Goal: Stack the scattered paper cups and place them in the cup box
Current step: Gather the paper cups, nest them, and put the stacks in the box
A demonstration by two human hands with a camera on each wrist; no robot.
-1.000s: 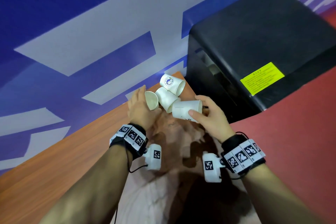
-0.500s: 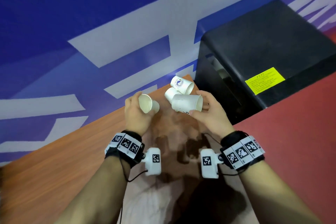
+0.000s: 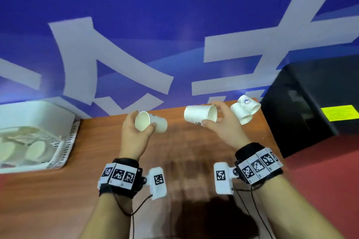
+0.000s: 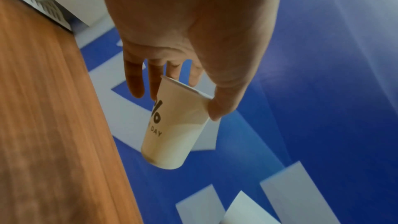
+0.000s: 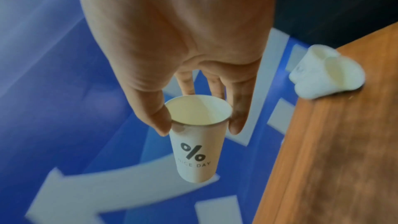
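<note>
While both hands are raised above the desk (image 3: pixel 58 190), one paper cup is gripped in each. By the left hand (image 3: pixel 134 134) a cup (image 3: pixel 150 124) is held on its side near the rim, thumb on one side and fingers on the other, its mouth turned toward the person and its base toward the right. By the right hand (image 3: pixel 225 126) a second cup (image 3: pixel 200 116) is pinched just below the rim between thumb and fingers, its mouth facing right and its base facing left. The two held cups are kept apart, not yet nested.

Two more cups (image 3: pixel 245 108) are left lying on their sides, touching each other, at the far right corner of the desk, next to a black box (image 3: pixel 310 103). Well to the left, a white basket (image 3: pixel 66 141) is seen, with pale round shapes inside that may be cups; this is judged to be the cup box, though blur prevents certainty.

Such cups can be expected to be very light, thin-walled and easily crushed or dented, so a gentle hold at the stiffer rolled rim is judged best. Printed lettering is partly covered by fingers in the left wrist view, the basket is cut off at the frame edge, and much of the scene is smeared by motion.
</note>
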